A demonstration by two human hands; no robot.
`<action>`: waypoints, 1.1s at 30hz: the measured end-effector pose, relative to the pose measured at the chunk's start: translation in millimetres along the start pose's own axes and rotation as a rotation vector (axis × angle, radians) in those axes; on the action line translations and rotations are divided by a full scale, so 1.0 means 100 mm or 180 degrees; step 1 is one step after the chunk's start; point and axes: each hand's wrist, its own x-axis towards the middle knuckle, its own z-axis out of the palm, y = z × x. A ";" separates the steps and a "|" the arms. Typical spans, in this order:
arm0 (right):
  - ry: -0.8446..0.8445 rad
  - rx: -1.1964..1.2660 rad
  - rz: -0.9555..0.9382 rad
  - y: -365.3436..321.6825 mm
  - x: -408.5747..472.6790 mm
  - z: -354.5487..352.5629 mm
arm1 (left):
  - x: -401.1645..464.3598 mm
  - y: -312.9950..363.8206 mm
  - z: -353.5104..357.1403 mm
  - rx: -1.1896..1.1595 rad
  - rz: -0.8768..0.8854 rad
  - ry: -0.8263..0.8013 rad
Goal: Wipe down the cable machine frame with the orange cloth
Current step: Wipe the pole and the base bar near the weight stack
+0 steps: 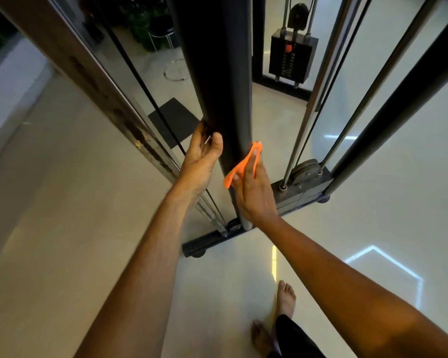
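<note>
The cable machine's black upright post (223,81) runs down the middle of the view to its floor base (204,244). My right hand (254,192) holds the orange cloth (241,165) against the post's right side, low down, with the fingers laid over the cloth. My left hand (202,161) grips the post's left edge at about the same height; its fingers wrap behind the post and the thumb rests on the front.
A chrome adjustment rail (109,104) and a black cable slant down on the left. Steel guide rods (318,94), a pulley (307,170) and a black bar (398,107) stand on the right. A weight stack (291,58) is behind. My bare feet (285,301) are on the glossy floor.
</note>
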 end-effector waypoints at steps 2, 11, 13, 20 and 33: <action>0.0292 0.0105 -0.0127 -0.09 0.11 -0.01 | 0.03 -0.09 0.02 0.0092 0.0074 -0.0011; 0.0285 -0.0074 -0.0428 0.50 -0.19 0.59 | 0.20 -0.60 0.04 -0.0010 0.0571 0.0016; 0.0348 0.0073 -0.0388 0.44 -0.17 0.64 | 0.25 -0.66 0.01 -0.0055 0.0682 -0.0051; 0.0958 0.0024 -0.0299 0.43 -0.06 0.86 | 0.34 -0.90 0.02 -0.0144 0.0819 -0.0051; 0.1169 0.0181 -0.0679 0.45 0.11 0.76 | 0.44 -1.18 0.09 -0.0344 0.1070 -0.0042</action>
